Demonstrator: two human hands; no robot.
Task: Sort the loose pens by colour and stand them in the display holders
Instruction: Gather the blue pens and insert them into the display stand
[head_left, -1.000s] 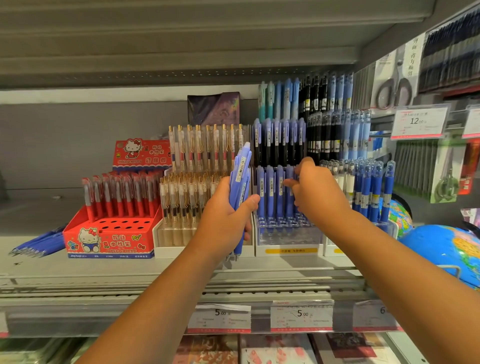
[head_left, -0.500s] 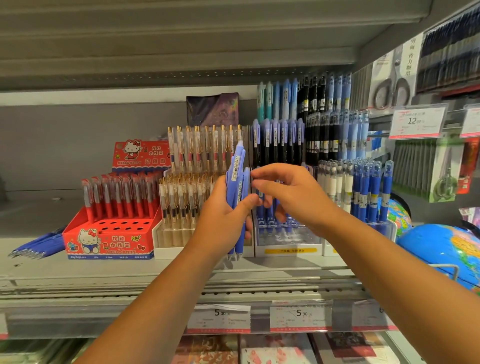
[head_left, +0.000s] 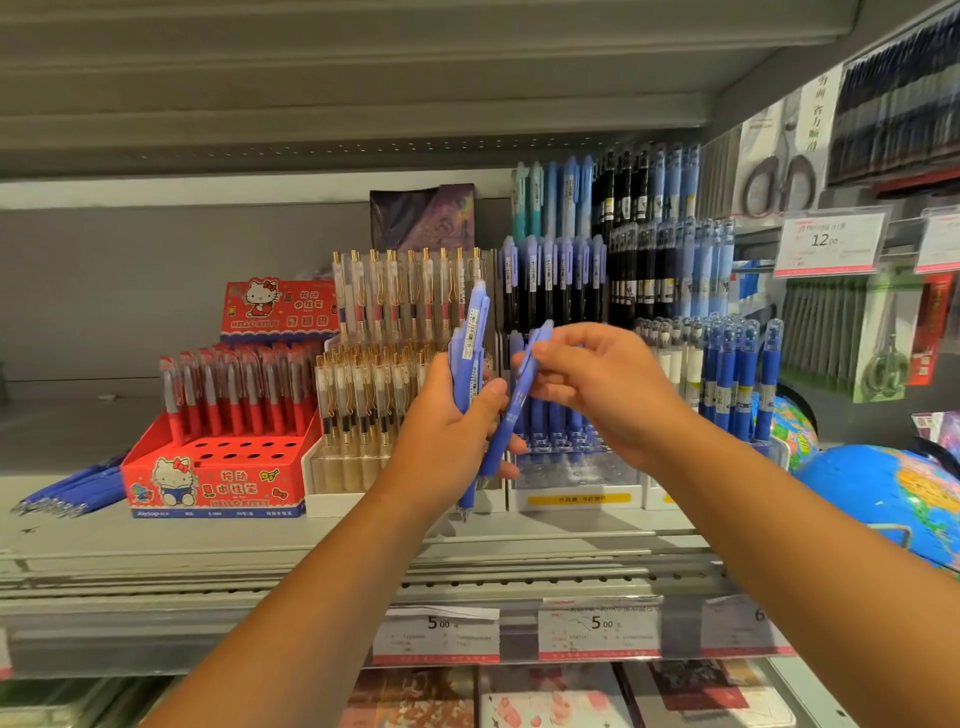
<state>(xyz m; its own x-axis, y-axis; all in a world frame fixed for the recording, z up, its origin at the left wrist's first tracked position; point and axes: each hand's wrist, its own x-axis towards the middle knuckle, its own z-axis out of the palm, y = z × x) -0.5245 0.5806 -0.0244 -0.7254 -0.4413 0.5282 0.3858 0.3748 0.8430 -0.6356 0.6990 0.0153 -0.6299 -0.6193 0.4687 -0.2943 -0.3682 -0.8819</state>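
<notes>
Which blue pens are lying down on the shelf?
The loose bunch at the far left, beside the red Hello Kitty box. The other blue pens stand in holders or are held.

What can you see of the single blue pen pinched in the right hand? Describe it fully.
The single pen is slim, periwinkle blue and plastic-looking, with small white print on its barrel. It leans, its top end towards the right. The right hand pinches its upper end. Its lower part lies against the fingers of the left hand, which grips a bundle of matching pens.
</notes>
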